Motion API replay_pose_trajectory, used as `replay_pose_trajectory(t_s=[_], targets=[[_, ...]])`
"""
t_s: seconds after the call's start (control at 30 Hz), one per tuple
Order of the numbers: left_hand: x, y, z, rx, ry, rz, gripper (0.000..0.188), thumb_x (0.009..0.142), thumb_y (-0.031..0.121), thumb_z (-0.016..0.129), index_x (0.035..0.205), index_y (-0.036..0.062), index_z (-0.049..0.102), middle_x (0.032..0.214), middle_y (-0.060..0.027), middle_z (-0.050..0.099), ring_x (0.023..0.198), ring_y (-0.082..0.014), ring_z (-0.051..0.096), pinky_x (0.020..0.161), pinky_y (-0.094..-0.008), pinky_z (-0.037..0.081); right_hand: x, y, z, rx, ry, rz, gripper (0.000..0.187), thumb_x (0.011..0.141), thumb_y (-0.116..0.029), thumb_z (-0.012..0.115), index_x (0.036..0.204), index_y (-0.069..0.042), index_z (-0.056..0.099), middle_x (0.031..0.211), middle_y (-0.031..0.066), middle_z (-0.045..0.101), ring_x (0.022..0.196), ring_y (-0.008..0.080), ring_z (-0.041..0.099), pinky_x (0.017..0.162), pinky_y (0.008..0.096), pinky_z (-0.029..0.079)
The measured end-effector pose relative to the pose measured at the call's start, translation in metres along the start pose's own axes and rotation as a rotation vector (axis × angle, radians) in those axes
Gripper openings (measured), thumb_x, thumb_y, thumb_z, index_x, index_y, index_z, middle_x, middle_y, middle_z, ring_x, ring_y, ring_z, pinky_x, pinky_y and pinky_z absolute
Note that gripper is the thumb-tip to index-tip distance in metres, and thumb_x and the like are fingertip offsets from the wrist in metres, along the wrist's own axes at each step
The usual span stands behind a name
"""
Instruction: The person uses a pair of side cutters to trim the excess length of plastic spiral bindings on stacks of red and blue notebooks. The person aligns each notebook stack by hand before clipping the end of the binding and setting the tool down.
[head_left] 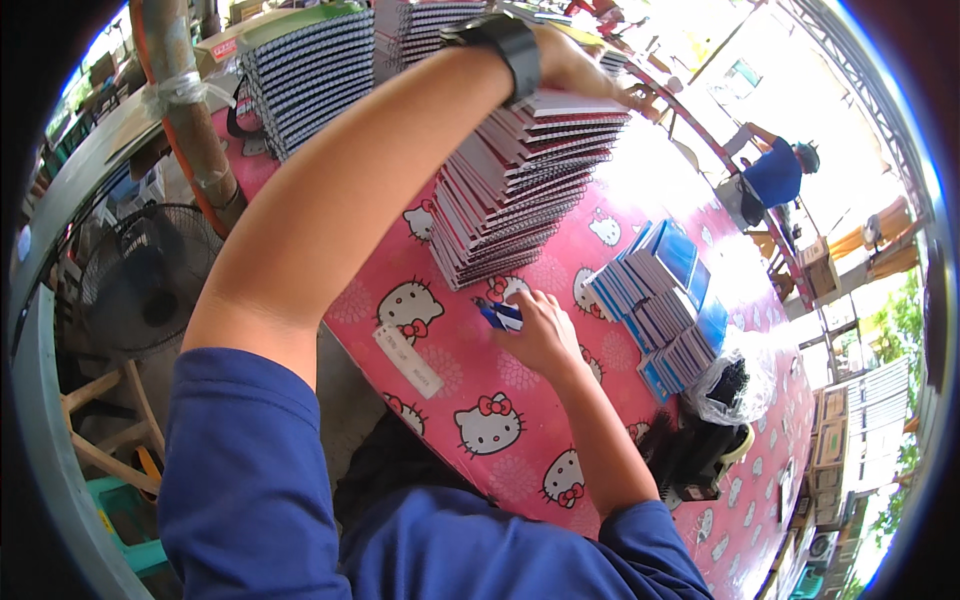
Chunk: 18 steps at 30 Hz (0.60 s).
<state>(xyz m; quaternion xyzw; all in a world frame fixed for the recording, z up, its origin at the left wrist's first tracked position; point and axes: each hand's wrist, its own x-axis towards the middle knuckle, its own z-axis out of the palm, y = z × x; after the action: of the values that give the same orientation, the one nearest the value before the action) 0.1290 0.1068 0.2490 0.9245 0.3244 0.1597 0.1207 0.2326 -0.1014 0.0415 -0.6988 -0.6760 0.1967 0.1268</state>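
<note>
My left hand (585,72), a dark watch on its wrist, reaches over the top of a tall, leaning stack of spiral notebooks (535,180). Its fingers look stretched out toward the right; glare blurs where they meet the top notebook. In front of the stack's base, my right hand (543,338) is closed around a small blue-and-white tool (500,315), whose exact kind is partly covered by the fingers. A pale, flat ruler-like strip (408,360) lies on the pink table cover (520,385) to the left of that hand.
More spiral-notebook stacks (310,75) stand at the back left. Blue booklets (665,305) are piled on the right, beside a clear plastic bag (735,385) and a black tape dispenser (695,455). A post (185,110) and a fan (145,270) flank the left. A person in blue (773,175) works beyond.
</note>
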Motion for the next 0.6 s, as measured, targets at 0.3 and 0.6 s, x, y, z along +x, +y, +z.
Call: replay_pose_trajectory(t_s=[0.3,0.6], targets=[[-0.079,-0.026,0.007,-0.894,0.633,0.118,0.048,0.099,0.033,0.025,0.135,0.0027,0.034,0.132,-0.0078,0.046,0.116,-0.0172,0.048,0.096,-0.0299,0.039,-0.068,0.070,0.022,-0.091,0.497,0.013,0.054,0.066,-0.032,0.073,0.112,-0.009,0.055,0.109,0.0083,0.053,0.106,0.0291,0.045,0.090,0.0424,0.035],[-0.177,-0.105,0.215,-0.190,0.159,-0.144,0.075,0.060,0.019,0.078,0.124,0.0009,0.045,0.125,-0.0178,0.049,0.110,-0.0259,0.049,0.088,-0.0364,0.041,-0.070,0.068,0.021,0.061,0.517,0.022,0.056,0.065,-0.031,0.074,0.112,-0.009,0.053,0.114,0.0090,0.049,0.108,0.0286,0.043,0.092,0.0440,0.031]])
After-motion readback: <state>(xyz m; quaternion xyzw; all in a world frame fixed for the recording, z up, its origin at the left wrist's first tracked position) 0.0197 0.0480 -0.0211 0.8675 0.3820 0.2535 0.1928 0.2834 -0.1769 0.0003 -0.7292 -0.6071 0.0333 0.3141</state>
